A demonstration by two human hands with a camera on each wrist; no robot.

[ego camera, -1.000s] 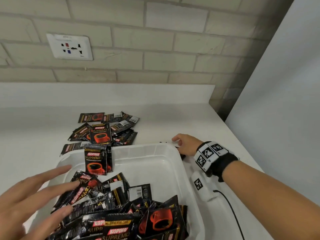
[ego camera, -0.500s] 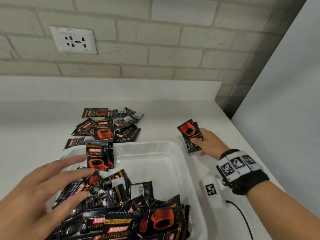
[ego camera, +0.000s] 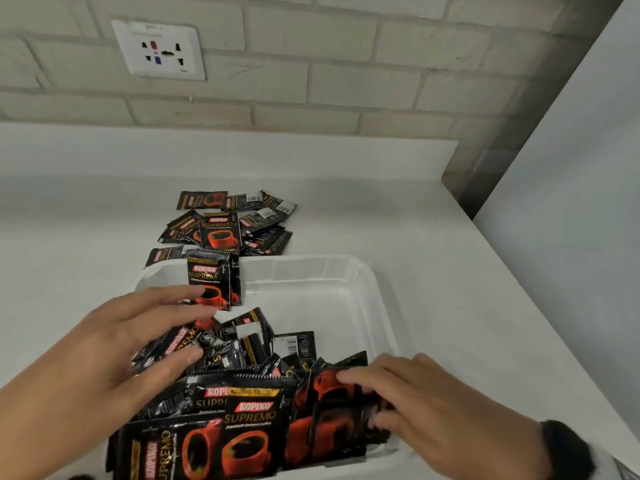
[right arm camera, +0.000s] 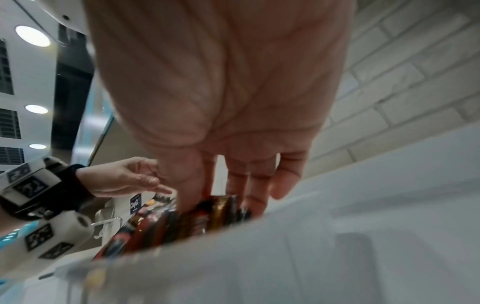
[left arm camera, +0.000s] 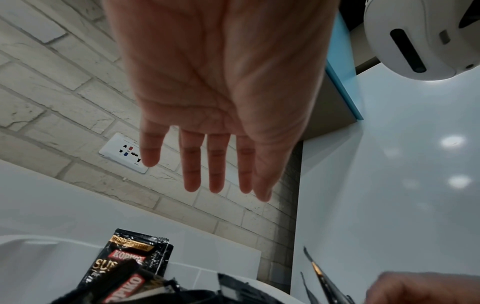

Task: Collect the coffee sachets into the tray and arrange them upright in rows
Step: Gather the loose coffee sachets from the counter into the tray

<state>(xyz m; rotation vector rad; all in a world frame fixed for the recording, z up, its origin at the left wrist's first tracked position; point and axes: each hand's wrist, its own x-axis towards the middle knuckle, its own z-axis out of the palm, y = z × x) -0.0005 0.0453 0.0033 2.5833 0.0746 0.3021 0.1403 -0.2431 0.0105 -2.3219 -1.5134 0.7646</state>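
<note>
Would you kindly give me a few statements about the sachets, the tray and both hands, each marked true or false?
1. The left hand is spread open above the tray's sachets. True.
2. The right hand is empty. False: it grips sachets at the tray's near right.
3. Every sachet is in the tray. False: a pile lies on the counter behind it.
4. A few sachets stand upright against the tray's far wall. True.

The left hand [ego camera: 114, 344] hovers palm down with straight, spread fingers. The right hand [ego camera: 433, 410] reaches forward, its fingers extended and slightly bent.
</note>
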